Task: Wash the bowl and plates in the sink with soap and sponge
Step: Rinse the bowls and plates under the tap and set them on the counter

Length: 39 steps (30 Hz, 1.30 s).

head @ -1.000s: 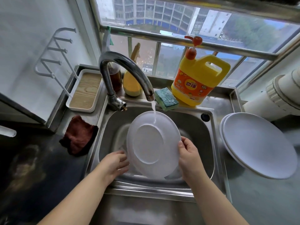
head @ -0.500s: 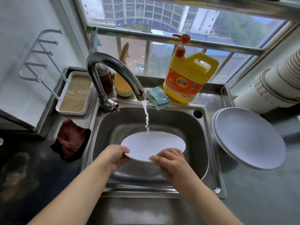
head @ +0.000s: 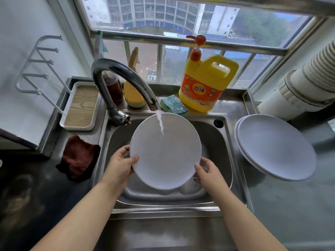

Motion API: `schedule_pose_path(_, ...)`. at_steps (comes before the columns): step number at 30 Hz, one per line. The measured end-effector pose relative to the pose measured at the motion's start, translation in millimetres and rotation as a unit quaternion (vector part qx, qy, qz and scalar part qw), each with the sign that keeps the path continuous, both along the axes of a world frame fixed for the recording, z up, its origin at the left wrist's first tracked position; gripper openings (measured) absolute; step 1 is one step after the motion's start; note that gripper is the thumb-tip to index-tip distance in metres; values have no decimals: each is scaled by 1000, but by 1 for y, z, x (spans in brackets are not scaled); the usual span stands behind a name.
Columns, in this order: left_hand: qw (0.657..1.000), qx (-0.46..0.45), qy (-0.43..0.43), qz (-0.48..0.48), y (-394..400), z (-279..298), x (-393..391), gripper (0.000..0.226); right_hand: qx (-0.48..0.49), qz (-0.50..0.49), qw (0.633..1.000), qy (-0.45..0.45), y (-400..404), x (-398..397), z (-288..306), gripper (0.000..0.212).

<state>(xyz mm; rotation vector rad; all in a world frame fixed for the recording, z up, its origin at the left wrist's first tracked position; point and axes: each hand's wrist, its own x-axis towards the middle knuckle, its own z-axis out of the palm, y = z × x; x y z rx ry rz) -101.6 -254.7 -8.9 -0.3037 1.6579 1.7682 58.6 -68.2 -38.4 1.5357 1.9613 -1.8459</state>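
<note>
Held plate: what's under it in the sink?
Under the plate, held by the left hand and right hand, only bare steel sink floor and a pale rounded shape show. The drain and anything else below are covered.

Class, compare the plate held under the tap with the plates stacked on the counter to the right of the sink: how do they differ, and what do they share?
1. The held plate is tilted up over the sink; the stacked plates lie on the counter.
2. Tap water runs onto the held plate; none reaches the stacked plates.
3. The left hand and right hand grip the held plate; nothing touches the stacked plates.
Both are round, plain and white.
</note>
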Motion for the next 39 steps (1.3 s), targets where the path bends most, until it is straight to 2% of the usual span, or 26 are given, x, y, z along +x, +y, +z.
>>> schedule_pose_path(3, 999, -4, 32, -4, -3, 5, -2, 28, -89, -52, 995, -14, -5, -6, -12, 34)
schedule_pose_path(7, 996, -22, 82, -25, -3, 16, -7, 16, -113, -24, 991, -61, -14, -8, -16, 30)
schedule_pose_path(10, 995, -37, 91, -32, -1, 18, -9, 9, -156, -43, 987, -26, -16, -4, -7, 18)
schedule_pose_path(12, 996, -45, 71, -33, -1, 14, -10, 9, -148, -59, 987, -8, -13, -3, 8, 13)
schedule_pose_path(15, 996, -65, 21, -56, 0, 4, -7, 17, -79, -78, 994, 8, -2, -3, 36, 9)
schedule_pose_path(19, 985, -92, -57, -135, 7, -6, 8, 24, 108, -16, 994, -18, 7, 7, 71, 18)
schedule_pose_path(23, 974, -100, -137, -151, 24, -14, 24, 22, 261, 34, 964, 43, -4, 17, 83, 16)
schedule_pose_path(28, 981, -34, -170, -89, 44, -13, 25, 40, 376, 52, 921, 90, -22, 28, 70, 20)
schedule_pose_path(31, 989, 8, -137, -48, 47, -8, 16, 42, 345, 24, 932, 106, -29, 30, 57, 25)
schedule_pose_path(35, 995, 49, -85, -10, 41, -1, 4, 34, 206, -64, 968, 125, -35, 21, 44, 30)
schedule_pose_path(37, 997, 50, -66, -5, 37, 2, 1, 37, 139, -124, 972, 143, -35, 14, 41, 36)
schedule_pose_path(39, 999, 23, -32, -33, 33, 3, 0, 43, 126, -144, 972, 136, -33, 11, 41, 38)
